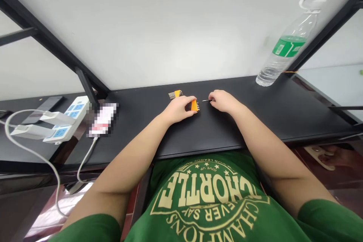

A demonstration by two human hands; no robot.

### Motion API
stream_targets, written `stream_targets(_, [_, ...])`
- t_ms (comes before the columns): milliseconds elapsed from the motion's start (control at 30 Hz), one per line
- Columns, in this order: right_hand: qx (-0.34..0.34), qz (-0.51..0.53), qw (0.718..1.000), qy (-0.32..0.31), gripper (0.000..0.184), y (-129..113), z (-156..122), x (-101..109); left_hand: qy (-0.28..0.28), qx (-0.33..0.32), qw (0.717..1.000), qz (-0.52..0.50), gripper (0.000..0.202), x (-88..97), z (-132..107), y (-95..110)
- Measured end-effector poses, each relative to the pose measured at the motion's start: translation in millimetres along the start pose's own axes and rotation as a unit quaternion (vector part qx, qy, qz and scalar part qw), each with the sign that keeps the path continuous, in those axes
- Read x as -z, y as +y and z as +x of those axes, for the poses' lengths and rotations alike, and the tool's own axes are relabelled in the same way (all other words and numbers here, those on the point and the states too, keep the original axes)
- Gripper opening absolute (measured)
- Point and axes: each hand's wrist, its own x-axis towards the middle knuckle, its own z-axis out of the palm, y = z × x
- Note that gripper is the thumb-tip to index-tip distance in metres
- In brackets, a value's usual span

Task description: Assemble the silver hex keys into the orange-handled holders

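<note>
My left hand (180, 109) is closed around an orange holder (194, 106), thumb and fingers on its sides. Several short metal ends stick out of its right side; they look like hex keys, though the hand hides much of them. Just beyond the fingers, a second orange piece (177, 93) with several thin silver rods (171, 95) pointing left rests on the black tabletop (136, 121); whether the two orange pieces join is hidden. To the right, my right hand (222, 100) pinches a thin metal rod (207, 100), its tip pointing left toward the holder, apart from it.
A clear water bottle (289, 47) with a green label stands at the back right by the wall. At left lie a phone (102, 120) with a white cable and a white power strip (70, 117) with plugged-in adapters. Black frame bars (87, 87) rise at both sides.
</note>
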Motion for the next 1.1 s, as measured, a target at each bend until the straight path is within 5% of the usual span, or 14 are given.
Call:
stream_targets(267, [-0.019, -0.007, 1.0, -0.004, 0.014, -4, 1, 0, -0.005, 0.005, 1.0, -0.002, 0.054, -0.3, 0, 0])
stream_targets(533, [-0.077, 0.059, 0.988, -0.116, 0.009, -24, -9, 14, -0.014, 0.007, 1.0, 0.004, 0.054, -1.3, 0, -1])
stream_targets(867, [0.099, 0.111, 0.989, 0.02, 0.012, -22, -7, 0, -0.015, 0.003, 1.0, 0.011, 0.055, -2.2, 0, -1])
stream_targets(1100, [0.117, 0.135, 0.983, 0.038, 0.016, -22, -8, 2, -0.011, 0.003, 1.0, 0.015, 0.054, -2.2, 0, -1])
